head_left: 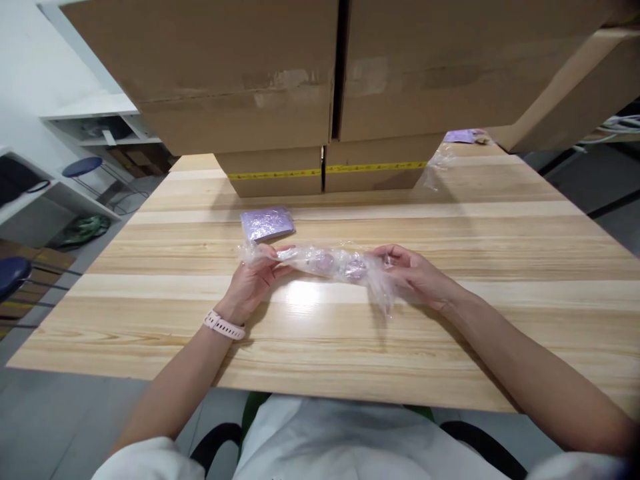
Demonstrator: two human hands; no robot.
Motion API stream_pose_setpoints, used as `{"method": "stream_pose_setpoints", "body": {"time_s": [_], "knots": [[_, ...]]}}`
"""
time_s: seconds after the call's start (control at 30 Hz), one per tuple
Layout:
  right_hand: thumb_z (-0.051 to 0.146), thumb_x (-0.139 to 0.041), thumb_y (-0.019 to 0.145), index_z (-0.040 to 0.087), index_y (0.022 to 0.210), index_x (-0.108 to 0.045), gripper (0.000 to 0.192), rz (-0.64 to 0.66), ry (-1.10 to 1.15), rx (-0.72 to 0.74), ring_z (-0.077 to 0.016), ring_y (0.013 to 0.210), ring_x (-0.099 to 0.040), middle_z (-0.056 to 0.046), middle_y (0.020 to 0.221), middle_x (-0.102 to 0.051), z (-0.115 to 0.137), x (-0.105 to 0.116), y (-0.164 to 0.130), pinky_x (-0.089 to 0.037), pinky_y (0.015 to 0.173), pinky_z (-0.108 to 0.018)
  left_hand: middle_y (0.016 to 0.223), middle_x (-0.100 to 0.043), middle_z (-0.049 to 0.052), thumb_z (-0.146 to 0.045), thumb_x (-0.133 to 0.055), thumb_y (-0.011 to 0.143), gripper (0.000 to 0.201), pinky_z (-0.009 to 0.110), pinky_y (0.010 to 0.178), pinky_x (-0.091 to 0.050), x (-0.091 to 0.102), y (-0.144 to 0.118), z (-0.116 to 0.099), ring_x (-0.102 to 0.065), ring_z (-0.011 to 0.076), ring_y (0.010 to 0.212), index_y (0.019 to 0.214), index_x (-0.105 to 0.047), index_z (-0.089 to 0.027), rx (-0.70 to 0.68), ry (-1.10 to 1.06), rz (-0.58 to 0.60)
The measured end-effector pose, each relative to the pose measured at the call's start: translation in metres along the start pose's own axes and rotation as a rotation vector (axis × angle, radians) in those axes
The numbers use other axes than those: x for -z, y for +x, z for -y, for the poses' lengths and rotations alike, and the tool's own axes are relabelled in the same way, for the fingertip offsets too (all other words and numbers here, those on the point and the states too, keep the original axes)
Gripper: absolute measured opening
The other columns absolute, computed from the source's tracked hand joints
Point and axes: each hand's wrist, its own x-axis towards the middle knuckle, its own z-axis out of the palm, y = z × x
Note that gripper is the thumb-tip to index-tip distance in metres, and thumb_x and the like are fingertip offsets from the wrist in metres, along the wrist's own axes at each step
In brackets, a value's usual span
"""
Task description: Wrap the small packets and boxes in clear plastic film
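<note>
Head view: the left hand (250, 283) and the right hand (413, 273) each close their fingers on one end of a clear plastic bag (330, 262), held stretched just above the counter (450, 220). Two purple items appear inside it. Judged progress: bagging under way, one wrapped purple packet (267, 223) already laid down beyond the left hand. Four cardboard boxes (225, 73) stand behind.

clear bag (330, 261): purple inside | packet (267, 223): lilac | table (450, 320): pale striped wood
</note>
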Motion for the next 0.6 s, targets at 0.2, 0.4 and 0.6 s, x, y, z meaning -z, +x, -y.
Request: {"method": "stream_pose_setpoints", "body": {"time_s": [0.2,0.4,0.6], "knots": [[0.030,-0.084,0.063,0.019,0.064,-0.061,0.025,0.011,-0.147,0.146,-0.0121,0.068,-0.060,-0.002,0.090,-0.072,0.021,0.024,-0.012,-0.047,0.061,-0.024,0.091,-0.076,0.003,-0.010,-0.076,0.070,0.019,0.033,0.085,-0.064,0.007,0.001,-0.009,-0.074,0.0184,0.088,0.073,-0.060,-0.019,-0.015,-0.008,0.022],[0.046,-0.067,0.086,0.027,0.106,-0.081,0.031,0.125,-0.783,0.266,-0.0345,0.117,-0.066,-0.008,0.127,-0.073,0.034,0.059,-0.017,-0.052,0.099,-0.050,0.118,-0.073,0.003,-0.010,-0.074,0.070,0.041,0.034,0.092,-0.059,0.023,0.005,-0.024,-0.069,0.0200,0.107,0.108,-0.068,-0.024,-0.410,0.365,-0.222],[0.042,-0.063,0.095,0.033,0.121,-0.076,0.030,-0.362,-0.979,0.633,-0.0377,0.130,-0.059,-0.009,0.139,-0.066,0.050,0.055,-0.038,-0.050,0.102,-0.056,0.112,-0.072,-0.003,-0.020,-0.060,0.097,0.022,0.051,0.104,-0.050,0.010,-0.011,-0.020,-0.066,0.0251,0.113,0.112,-0.071,-0.032,-0.998,0.889,-0.326]]}}
